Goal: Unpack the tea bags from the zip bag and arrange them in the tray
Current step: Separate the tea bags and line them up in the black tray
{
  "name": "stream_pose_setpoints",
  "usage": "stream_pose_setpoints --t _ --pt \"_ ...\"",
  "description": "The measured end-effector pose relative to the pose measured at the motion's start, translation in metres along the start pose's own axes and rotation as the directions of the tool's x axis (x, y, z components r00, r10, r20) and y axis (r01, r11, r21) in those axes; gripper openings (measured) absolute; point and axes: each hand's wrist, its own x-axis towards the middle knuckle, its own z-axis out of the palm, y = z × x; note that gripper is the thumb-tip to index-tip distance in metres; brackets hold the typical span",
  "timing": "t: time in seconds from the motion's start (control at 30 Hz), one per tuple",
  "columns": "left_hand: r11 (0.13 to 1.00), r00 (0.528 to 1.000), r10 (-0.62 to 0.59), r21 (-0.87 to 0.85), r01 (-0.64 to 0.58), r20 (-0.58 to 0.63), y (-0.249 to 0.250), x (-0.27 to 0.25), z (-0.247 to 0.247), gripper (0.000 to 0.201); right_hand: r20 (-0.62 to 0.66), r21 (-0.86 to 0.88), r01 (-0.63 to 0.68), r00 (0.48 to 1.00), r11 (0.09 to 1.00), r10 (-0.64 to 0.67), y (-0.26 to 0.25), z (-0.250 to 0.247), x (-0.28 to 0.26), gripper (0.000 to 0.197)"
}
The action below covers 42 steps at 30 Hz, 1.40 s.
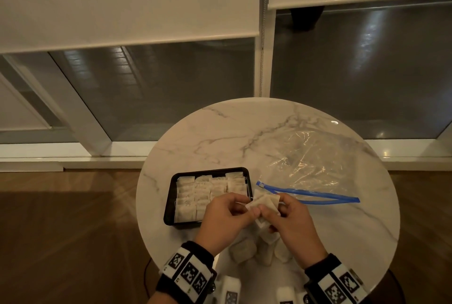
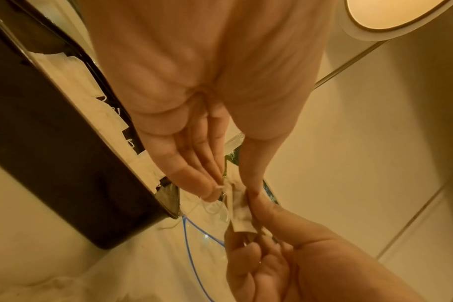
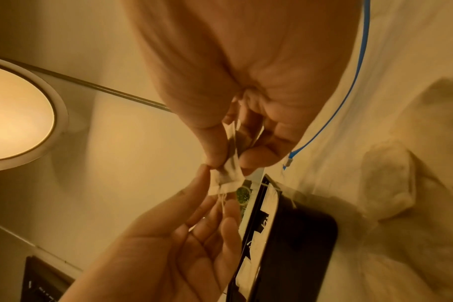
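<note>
Holding a small bunch of tea bags (image 1: 265,203) between them, both hands meet above the near edge of a round marble table (image 1: 220,132). The right hand (image 1: 291,225) has its thumb and fingers curled round the bunch, gripping it from the right. The left hand (image 1: 225,220) pinches the bunch's left corner between thumb and fingertips; in the left wrist view a thin white string (image 2: 215,206) trails from that pinch.

Just left of the left hand, and partly under it, sits a black tray (image 1: 171,201), packed with rows of tea bags lying flat side by side. Just beyond the right hand lies the clear zip bag (image 1: 318,162), crumpled and flat on the marble, its blue zip strip (image 1: 308,196) running off to the right from beside the fingers, mouth gaping.

Below both hands, nearer the person, a few loose tea bags (image 1: 242,250) rest on the table. Each wrist wears a black band with black-and-white square markers (image 1: 188,272).
</note>
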Motion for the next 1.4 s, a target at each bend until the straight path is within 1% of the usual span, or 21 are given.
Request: stream_pose_setpoints --t 0.2,0.37,0.53,0.6,0.73,0.87,0.93,0.97,1.0,1.07,1.13,1.17,1.23,1.27,1.4 --pt "1.000 0.999 0.025 0.003 -0.025 0.029 0.000 -0.006 -0.003 0.019 -0.014 0.007 -0.001 1.000 1.000 0.001 0.001 0.004 -0.002 0.020" --pt "1.000 0.999 0.028 0.009 -0.028 0.038 0.003 -0.009 -0.005 0.012 0.000 0.000 -0.018 1.000 1.000 0.018 0.001 0.005 -0.003 0.020" --pt "1.000 0.999 -0.008 -0.002 0.008 0.035 0.008 -0.013 -0.008 0.010 0.028 -0.001 -0.017 0.999 1.000 0.017 0.004 0.006 -0.004 0.020" --pt "1.000 0.999 -0.014 0.013 0.014 0.031 0.005 -0.013 -0.009 0.009 0.024 0.015 -0.031 0.999 0.999 0.030 0.005 0.007 -0.004 0.017" --pt "0.999 0.999 -0.015 0.033 0.014 0.032 0.003 -0.012 -0.010 0.009 -0.004 0.025 -0.078 0.997 0.997 0.078 0.006 0.007 -0.002 0.017" --pt "0.998 1.000 -0.008 0.057 0.007 0.014 -0.001 -0.008 -0.018 0.006 -0.033 0.032 -0.084 0.996 0.996 0.085 0.010 0.003 0.001 0.015" --pt "0.999 1.000 -0.013 0.044 0.013 -0.015 -0.004 -0.005 -0.027 0.005 -0.058 0.040 -0.089 0.994 0.995 0.091 0.013 0.000 0.002 0.015" --pt "0.998 0.999 -0.012 0.061 0.014 -0.035 -0.005 -0.003 -0.034 0.005 -0.071 0.039 -0.092 0.993 0.995 0.094 0.014 -0.002 0.003 0.016" --pt "0.993 0.998 -0.006 0.114 0.013 -0.062 -0.005 -0.001 -0.041 0.005 -0.083 0.035 -0.095 0.992 0.995 0.098 0.015 -0.004 0.004 0.017" --pt "0.957 0.990 0.025 0.289 0.016 -0.139 -0.007 0.003 -0.059 0.003 -0.104 0.026 -0.104 0.989 0.994 0.106 0.017 -0.007 0.006 0.018" --pt "0.879 0.979 0.061 0.474 0.040 -0.195 -0.009 0.009 -0.075 0.003 -0.117 0.017 -0.113 0.986 0.993 0.115 0.019 -0.010 0.007 0.017" --pt "0.835 0.977 0.057 0.546 0.066 -0.206 -0.010 0.012 -0.081 0.004 -0.123 0.010 -0.119 0.985 0.993 0.119 0.020 -0.011 0.007 0.017" --pt "0.771 0.979 0.009 0.625 0.121 -0.201 -0.014 0.019 -0.085 0.006 -0.128 0.001 -0.128 0.984 0.992 0.127 0.020 -0.012 0.008 0.017" --pt "0.754 0.982 -0.016 0.643 0.135 -0.188 -0.017 0.023 -0.085 0.006 -0.127 -0.003 -0.131 0.983 0.991 0.130 0.020 -0.012 0.008 0.017" --pt "0.735 0.988 -0.105 0.661 0.152 -0.110 -0.024 0.034 -0.072 0.008 -0.114 -0.025 -0.131 0.985 0.991 0.128 0.019 -0.010 0.007 0.017"
